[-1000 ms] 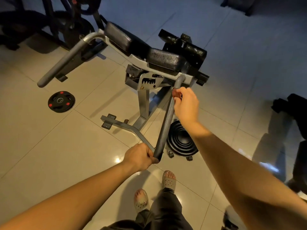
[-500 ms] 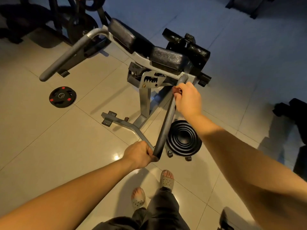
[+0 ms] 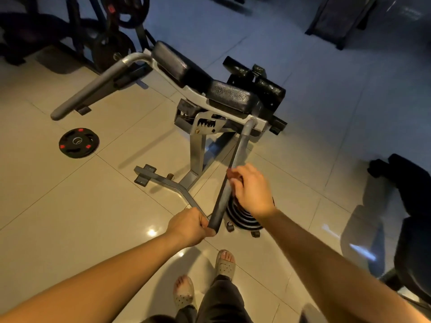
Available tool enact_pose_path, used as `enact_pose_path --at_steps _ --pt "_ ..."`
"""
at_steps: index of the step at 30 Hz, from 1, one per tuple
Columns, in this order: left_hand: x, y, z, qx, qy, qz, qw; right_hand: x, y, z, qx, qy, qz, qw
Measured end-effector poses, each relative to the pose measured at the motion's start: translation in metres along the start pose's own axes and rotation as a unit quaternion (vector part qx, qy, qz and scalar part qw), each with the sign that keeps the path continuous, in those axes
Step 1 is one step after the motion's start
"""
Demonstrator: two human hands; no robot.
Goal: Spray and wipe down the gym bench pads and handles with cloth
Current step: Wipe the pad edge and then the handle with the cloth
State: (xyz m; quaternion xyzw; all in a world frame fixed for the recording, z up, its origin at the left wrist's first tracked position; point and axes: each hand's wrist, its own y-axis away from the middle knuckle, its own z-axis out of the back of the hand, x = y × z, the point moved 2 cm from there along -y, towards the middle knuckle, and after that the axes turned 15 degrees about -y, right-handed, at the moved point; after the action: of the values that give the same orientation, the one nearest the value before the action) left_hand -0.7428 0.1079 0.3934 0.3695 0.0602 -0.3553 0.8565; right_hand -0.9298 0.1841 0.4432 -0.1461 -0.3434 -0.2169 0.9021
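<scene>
Gripping the bench handle (image 3: 241, 148): left hand (image 3: 186, 226) curled round its near end, right hand (image 3: 250, 190) clamped mid-bar.

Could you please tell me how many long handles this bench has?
2. The far handle sticks out at the left, untouched; the near handle points toward the person, left hand gripping its end, right hand gripping midway. None seems hidden.

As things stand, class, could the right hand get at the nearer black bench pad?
Probably yes. The right hand grips the handle short of the nearer pad, and nothing seems to lie between them; it would have to release the handle and stretch forward.
</scene>
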Motion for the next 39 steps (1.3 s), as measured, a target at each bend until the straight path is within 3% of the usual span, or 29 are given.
enact_pose_path --at_steps 4,7,11,13,15,21,25,28,31,32,34,37,39 --pt "-0.001 0.000 -0.001 -0.006 0.003 -0.004 1.000 -0.013 -0.078 0.032 -0.084 0.019 -0.060 0.994" --pt "0.002 -0.002 -0.003 -0.006 -0.001 -0.005 1.000 -0.006 -0.060 0.016 -0.104 0.012 -0.047 0.993" --pt "0.002 -0.001 -0.009 0.001 0.006 0.006 1.000 0.007 0.037 -0.020 -0.022 -0.043 0.008 0.999" --pt "-0.001 0.000 -0.008 0.003 0.007 0.006 1.000 0.020 0.076 -0.028 0.072 -0.013 0.050 0.996" --pt "-0.001 0.001 -0.006 0.000 0.008 0.000 1.000 0.017 0.068 -0.018 0.113 0.011 0.093 0.989" --pt "0.003 0.000 -0.006 0.007 0.015 -0.006 1.000 -0.010 -0.082 0.035 -0.044 0.061 -0.017 0.997" --pt "0.006 -0.003 -0.009 -0.002 0.010 -0.002 1.000 -0.009 -0.076 0.022 -0.069 0.059 -0.043 0.995" --pt "0.006 -0.001 -0.011 -0.001 0.004 -0.003 1.000 0.006 -0.004 -0.008 -0.017 0.024 0.015 0.999" --pt "0.004 -0.002 -0.009 0.000 -0.016 -0.016 1.000 0.031 0.050 -0.019 0.147 0.071 0.090 0.982" --pt "0.004 -0.002 -0.008 0.002 -0.017 -0.016 1.000 0.031 0.043 -0.014 0.167 0.081 0.115 0.976" --pt "0.004 -0.003 -0.005 0.006 -0.011 -0.011 1.000 0.023 0.001 0.003 0.129 0.095 0.120 0.980" --pt "0.005 -0.004 -0.007 0.010 -0.004 -0.016 1.000 -0.002 -0.086 0.040 -0.019 0.104 0.008 0.994" --pt "0.005 -0.005 -0.008 0.010 0.003 -0.017 1.000 -0.017 -0.117 0.049 -0.069 0.096 -0.036 0.992"
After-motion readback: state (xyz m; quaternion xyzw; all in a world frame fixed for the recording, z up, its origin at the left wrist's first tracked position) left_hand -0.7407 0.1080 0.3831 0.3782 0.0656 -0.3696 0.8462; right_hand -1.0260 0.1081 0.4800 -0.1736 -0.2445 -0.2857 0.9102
